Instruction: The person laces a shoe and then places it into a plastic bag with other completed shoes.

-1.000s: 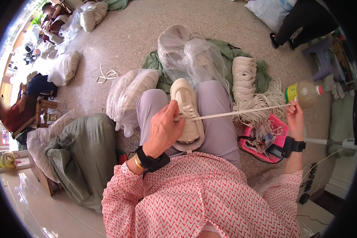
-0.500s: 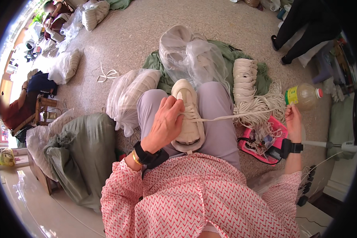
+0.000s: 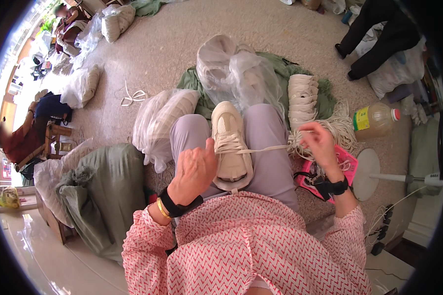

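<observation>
A cream lace-up shoe [image 3: 230,147] rests between my knees, toe pointing away from me. From its lacing a pale shoelace [image 3: 268,148] stretches right across my thigh. Beside the shoe's left edge is my left hand [image 3: 194,169], thumb up and fingers curled in; whatever they hold is hidden. Off to the right, my right hand [image 3: 322,145] hangs above a pink basket [image 3: 348,167], fingers bent and apart. Its fingertips are near the lace's far end, with no clear grip on it. Past that hand lies a heap of loose white laces [image 3: 342,123].
A stack of cream shoe parts [image 3: 302,98] stands beyond my right knee. Plastic bags of shoes [image 3: 165,120] lie ahead and left. A large bottle [image 3: 376,120] and a round stand base [image 3: 368,174] are at right. A green sack [image 3: 106,182] sits left; other people are farther off.
My right hand has moved inward and left from beside the bottle, and the lace now spans a shorter stretch. My left hand has drawn back from the laces toward me, off the shoe's upper.
</observation>
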`<state>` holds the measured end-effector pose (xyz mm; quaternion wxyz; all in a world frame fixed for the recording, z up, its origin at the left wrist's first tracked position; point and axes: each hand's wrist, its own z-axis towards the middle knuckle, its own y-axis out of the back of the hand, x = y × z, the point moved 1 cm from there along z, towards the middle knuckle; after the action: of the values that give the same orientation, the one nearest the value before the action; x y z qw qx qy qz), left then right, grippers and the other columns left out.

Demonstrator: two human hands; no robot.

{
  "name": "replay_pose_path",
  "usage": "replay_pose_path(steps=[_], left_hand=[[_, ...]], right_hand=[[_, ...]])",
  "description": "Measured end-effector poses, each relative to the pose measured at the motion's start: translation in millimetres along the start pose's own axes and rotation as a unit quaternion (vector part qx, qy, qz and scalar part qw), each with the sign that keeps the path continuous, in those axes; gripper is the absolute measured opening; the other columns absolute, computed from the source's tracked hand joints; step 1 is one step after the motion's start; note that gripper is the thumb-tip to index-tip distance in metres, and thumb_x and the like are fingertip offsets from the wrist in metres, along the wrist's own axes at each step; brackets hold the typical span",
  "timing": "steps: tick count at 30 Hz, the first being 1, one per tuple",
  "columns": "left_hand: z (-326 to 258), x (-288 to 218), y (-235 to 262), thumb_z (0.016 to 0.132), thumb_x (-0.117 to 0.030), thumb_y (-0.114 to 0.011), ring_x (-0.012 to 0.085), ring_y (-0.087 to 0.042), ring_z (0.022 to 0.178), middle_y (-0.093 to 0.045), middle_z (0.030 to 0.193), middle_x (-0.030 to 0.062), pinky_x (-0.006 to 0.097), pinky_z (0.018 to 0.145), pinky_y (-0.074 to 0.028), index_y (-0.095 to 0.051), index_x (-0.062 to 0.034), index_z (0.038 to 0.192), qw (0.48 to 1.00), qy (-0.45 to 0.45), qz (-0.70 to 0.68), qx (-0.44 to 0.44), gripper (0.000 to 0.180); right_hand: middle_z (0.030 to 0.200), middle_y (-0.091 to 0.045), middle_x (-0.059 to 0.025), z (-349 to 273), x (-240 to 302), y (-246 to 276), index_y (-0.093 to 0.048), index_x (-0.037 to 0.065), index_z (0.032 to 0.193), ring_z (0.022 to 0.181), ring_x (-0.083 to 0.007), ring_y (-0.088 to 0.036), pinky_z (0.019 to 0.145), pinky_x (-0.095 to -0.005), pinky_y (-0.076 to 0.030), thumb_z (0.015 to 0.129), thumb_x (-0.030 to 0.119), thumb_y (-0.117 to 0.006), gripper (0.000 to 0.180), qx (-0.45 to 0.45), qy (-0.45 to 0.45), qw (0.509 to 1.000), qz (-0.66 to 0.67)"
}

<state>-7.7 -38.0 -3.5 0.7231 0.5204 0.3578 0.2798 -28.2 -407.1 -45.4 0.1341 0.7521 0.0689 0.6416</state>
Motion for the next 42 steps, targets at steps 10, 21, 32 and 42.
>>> replay_pose_path(steps=[10,21,32,42], left_hand=[[19.5,-21.4,15.7,0.089,-0.005,-0.061,0.0315,-0.066,0.073,-0.062,0.072,0.0106,0.046,0.062,-0.051,-0.060,-0.0048,0.107,0.997,0.024,-0.067,-0.002,0.017],[15.2,-9.5,8.7,0.092,0.004,-0.057,0.0441,-0.063,0.070,-0.063,0.078,0.0200,0.051,0.059,-0.045,-0.056,0.0007,0.103,0.989,0.043,-0.135,-0.049,0.011],[39.6,-19.9,31.5,0.093,0.007,-0.050,0.0434,-0.061,0.085,-0.063,0.090,0.0214,0.049,0.071,-0.045,-0.052,0.0022,0.103,0.973,-0.004,-0.230,-0.022,0.012],[37.3,-9.3,23.2,0.096,0.004,-0.061,0.0096,-0.057,0.085,-0.060,0.090,0.0019,0.027,0.079,-0.048,-0.056,-0.0011,0.097,0.869,0.068,-0.484,0.073,0.007]], right_hand=[[0.094,-0.075,-0.0061,27.2,70.3,-120.6,-0.072,-0.002,0.118,0.073,-0.0106,-0.071,0.065,-0.0266,-0.057,0.102,0.016,-0.066,0.025,0.252,0.104,0.961,0.054],[0.072,-0.067,-0.0023,15.6,74.7,-131.4,-0.070,0.000,0.096,0.063,-0.0086,-0.061,0.060,-0.0274,-0.052,0.097,0.018,-0.072,0.018,0.319,0.059,0.938,0.123],[0.073,-0.069,-0.0086,3.2,90.8,-124.5,-0.071,-0.001,0.095,0.065,-0.0127,-0.060,0.062,-0.0326,-0.049,0.092,0.013,-0.073,0.015,0.210,0.158,0.962,0.068],[0.071,-0.065,-0.0036,-2.1,88.1,-121.6,-0.070,-0.001,0.093,0.064,-0.0086,-0.055,0.059,-0.0291,-0.045,0.093,0.013,-0.074,0.015,0.212,0.183,0.958,0.060]])
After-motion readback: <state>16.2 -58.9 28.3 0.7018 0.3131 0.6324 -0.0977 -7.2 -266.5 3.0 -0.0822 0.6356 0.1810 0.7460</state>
